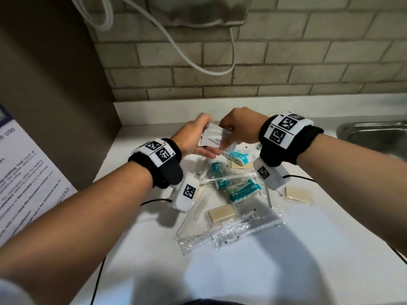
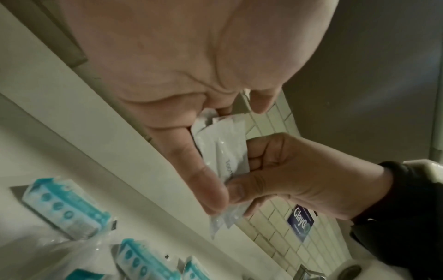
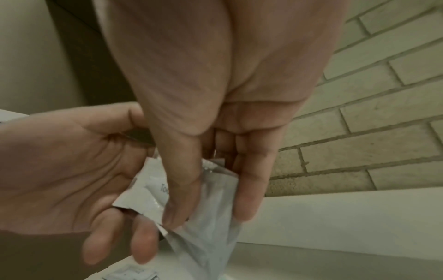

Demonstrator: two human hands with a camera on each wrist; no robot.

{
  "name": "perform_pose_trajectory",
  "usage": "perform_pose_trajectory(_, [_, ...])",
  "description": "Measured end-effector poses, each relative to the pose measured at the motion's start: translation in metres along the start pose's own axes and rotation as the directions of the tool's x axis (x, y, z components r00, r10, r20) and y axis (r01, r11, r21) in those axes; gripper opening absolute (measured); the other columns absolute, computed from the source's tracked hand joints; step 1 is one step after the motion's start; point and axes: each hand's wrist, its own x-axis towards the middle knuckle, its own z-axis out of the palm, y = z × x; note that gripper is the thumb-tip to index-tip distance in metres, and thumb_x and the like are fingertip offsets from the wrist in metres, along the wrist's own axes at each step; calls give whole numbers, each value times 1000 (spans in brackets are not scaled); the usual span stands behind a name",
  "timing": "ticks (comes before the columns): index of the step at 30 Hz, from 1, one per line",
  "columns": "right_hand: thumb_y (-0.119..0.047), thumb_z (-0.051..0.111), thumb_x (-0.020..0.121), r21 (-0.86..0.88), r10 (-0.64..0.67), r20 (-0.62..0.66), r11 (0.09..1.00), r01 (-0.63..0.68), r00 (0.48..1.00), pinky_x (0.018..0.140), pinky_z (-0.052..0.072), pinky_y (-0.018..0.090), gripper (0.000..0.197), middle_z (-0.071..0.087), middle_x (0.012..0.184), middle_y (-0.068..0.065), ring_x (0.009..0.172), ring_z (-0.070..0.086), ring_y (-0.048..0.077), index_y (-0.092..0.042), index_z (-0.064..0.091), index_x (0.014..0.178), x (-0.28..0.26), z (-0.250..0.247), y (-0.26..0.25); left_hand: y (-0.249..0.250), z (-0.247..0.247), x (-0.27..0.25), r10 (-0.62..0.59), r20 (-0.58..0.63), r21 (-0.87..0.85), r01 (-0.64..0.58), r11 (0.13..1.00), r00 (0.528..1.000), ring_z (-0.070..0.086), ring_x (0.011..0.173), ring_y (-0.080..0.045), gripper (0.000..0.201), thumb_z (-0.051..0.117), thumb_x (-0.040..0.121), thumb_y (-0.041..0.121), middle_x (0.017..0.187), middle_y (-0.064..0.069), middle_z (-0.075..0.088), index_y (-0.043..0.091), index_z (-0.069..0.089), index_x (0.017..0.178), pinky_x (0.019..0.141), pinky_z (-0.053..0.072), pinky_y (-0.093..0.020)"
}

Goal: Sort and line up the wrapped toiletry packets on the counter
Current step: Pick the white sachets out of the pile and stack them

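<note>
Two hands (image 1: 193, 137) (image 1: 240, 126), flat glossy sachets (image 1: 212, 138)

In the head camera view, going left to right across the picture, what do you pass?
Printed notice → left hand → white toothpaste packets held by both hands → right hand → beige soap bar in a clear wrapper → steel sink.

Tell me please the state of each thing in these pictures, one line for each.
White packets: lifted above the counter, held by both hands.
Left hand: grips the packets from the left.
Right hand: pinches the packets from the right.
Teal packets: lying loose in a heap.
Beige soap bars: wrapped, scattered flat.
Counter: bears the unsorted heap.
</note>
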Motion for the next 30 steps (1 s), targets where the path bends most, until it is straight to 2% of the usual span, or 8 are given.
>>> perform_pose_trajectory(2, [-34, 81, 73, -7, 15, 12, 1000, -15, 1000, 52, 38, 24, 38, 52, 57, -8, 57, 55, 18, -21, 48, 58, -1, -4, 4, 7, 9, 3, 17, 27, 77, -19, 997, 999, 73, 80, -37, 65, 51, 88, 58, 131, -18, 58, 8, 56, 129, 65, 60, -36])
perform_pose_trajectory(7, [-39, 81, 72, 6, -17, 12, 1000, 17, 1000, 61, 49, 29, 36, 60, 64, 1, 66, 66, 24, -15, 55, 64, -3, -14, 16, 14, 19, 8, 106, -49, 163, -96, 982, 993, 67, 64, -28, 20, 55, 98, 28, 89, -25, 63, 11, 56, 89, 62, 60, -31])
perform_pose_trajectory(9, [-40, 77, 77, 1, -66, -14, 998, 66, 998, 67, 43, 27, 32, 58, 78, -1, 76, 59, 22, -14, 63, 90, -3, -16, 19, 16, 20, 13, 113, -98, 149, -98, 984, 989, 64, 60, -25, 15, 51, 100, 24, 85, -20, 61, 10, 54, 92, 55, 58, -28])
perform_pose_trajectory(13, [-39, 75, 78, -36, -132, 28, 990, 133, 991, 76, 41, 29, 60, 60, 108, 2, 91, 54, 20, -14, 47, 125, -1, -11, 22, 23, 23, 20, 120, -165, 139, -97, 985, 979, 58, 56, -18, 12, 44, 102, 22, 92, -9, 52, 12, 49, 99, 45, 49, -23])
perform_pose_trajectory(16, [-40, 75, 77, -144, -119, 20, 982, 121, 993, 80, 49, 35, 63, 62, 112, 6, 96, 58, 28, -14, 42, 124, 4, -6, 31, 25, 30, 26, 96, -173, 96, -80, 992, 980, 53, 56, -18, 14, 41, 103, 23, 89, -7, 51, 16, 48, 93, 45, 44, -22])
perform_pose_trajectory(21, [-17, 59, 89, -69, -76, 52, 994, 80, 996, 71, 41, 31, 27, 57, 95, 6, 87, 55, 27, -11, 47, 111, 3, -1, 48, 21, 46, 33, 43, -166, 97, -27, 995, 985, 57, 61, -17, 19, 43, 101, 33, 96, -3, 46, 15, 46, 106, 47, 42, -24])
perform_pose_trajectory(24, [-12, 60, 86, -11, -57, 44, 998, 57, 997, 71, 40, 30, 36, 52, 91, 1, 86, 55, 25, -8, 49, 121, 5, 8, 59, 15, 57, 40, 76, -162, 197, -43, 979, 984, 61, 62, -16, 23, 50, 97, 40, 103, -1, 53, 20, 46, 107, 46, 41, -24])
perform_pose_trajectory(30, [-22, 83, 71, 122, 3, 57, 993, -10, 998, 75, 42, 27, 69, 59, 101, 0, 92, 56, 22, -8, 45, 128, -4, 18, 93, 9, 70, 55, 171, -180, 228, -128, 965, 969, 61, 57, -13, 6, 56, 97, 23, 98, -2, 57, 18, 54, 93, 43, 40, -22])
